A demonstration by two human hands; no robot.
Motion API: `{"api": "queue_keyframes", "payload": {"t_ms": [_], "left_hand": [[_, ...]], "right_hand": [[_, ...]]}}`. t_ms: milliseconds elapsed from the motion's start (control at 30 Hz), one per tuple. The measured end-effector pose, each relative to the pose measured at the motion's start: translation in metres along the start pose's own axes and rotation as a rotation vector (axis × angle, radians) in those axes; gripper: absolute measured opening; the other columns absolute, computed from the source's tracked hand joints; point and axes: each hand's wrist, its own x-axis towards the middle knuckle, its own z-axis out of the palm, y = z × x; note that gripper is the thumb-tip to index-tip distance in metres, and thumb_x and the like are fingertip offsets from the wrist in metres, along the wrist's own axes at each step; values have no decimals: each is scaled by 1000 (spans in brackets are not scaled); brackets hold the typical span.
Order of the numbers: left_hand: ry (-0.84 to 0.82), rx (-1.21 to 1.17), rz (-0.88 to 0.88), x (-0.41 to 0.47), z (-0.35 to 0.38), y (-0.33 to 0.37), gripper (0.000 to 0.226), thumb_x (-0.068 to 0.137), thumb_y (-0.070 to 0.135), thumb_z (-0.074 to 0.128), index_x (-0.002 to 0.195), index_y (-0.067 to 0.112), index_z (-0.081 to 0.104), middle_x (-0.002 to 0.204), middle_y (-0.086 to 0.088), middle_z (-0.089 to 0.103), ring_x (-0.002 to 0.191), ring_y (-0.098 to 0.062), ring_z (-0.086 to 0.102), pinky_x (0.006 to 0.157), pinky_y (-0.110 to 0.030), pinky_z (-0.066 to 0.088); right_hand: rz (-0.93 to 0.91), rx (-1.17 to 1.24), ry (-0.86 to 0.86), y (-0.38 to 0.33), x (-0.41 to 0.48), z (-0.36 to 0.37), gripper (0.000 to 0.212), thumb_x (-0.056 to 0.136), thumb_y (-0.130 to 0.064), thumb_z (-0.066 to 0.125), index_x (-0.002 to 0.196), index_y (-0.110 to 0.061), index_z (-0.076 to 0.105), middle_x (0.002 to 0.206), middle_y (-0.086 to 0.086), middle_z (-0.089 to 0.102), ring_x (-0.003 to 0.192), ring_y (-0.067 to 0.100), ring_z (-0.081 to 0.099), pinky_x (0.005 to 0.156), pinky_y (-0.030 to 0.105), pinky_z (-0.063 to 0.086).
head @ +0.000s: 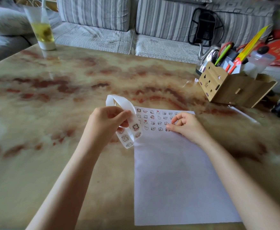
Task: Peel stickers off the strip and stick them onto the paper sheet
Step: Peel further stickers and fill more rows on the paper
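A white paper sheet (177, 176) lies on the marble table, its far end covered with several rows of small cartoon stickers (152, 120). My left hand (109, 123) holds a looped white sticker strip (129, 130) just left of the sheet's far corner, a few stickers showing on the strip's hanging end. My right hand (185, 125) rests on the sheet at the right end of the lowest sticker row. Its thumb and forefinger tips press down on a sticker (167, 129) there, the other fingers curled.
A wooden desk organizer (227, 88) with pens and rulers stands at the far right, with a metal kettle (207, 58) behind it. A tall plastic cup (42, 30) with yellow drink stands at the far left edge. A striped sofa (136, 22) runs behind the table.
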Motion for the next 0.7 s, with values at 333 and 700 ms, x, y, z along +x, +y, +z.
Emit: {"api": "queue_keyframes", "payload": {"t_ms": [333, 700], "left_hand": [[-10, -15, 11, 0, 0, -1, 17, 85, 19, 65, 70, 20, 72, 68, -2, 73, 68, -18, 69, 76, -37, 58], [-11, -34, 3, 0, 1, -2, 17, 84, 19, 66, 69, 21, 72, 67, -2, 73, 67, -17, 68, 76, -38, 57]], "right_hand": [[18, 75, -36, -3, -4, -5, 17, 82, -11, 73, 86, -10, 57, 58, -3, 56, 36, -2, 43, 37, 10, 31], [13, 5, -23, -1, -3, -3, 26, 75, -21, 80, 87, -14, 59, 62, -6, 54, 53, 4, 48, 49, 14, 34]]}}
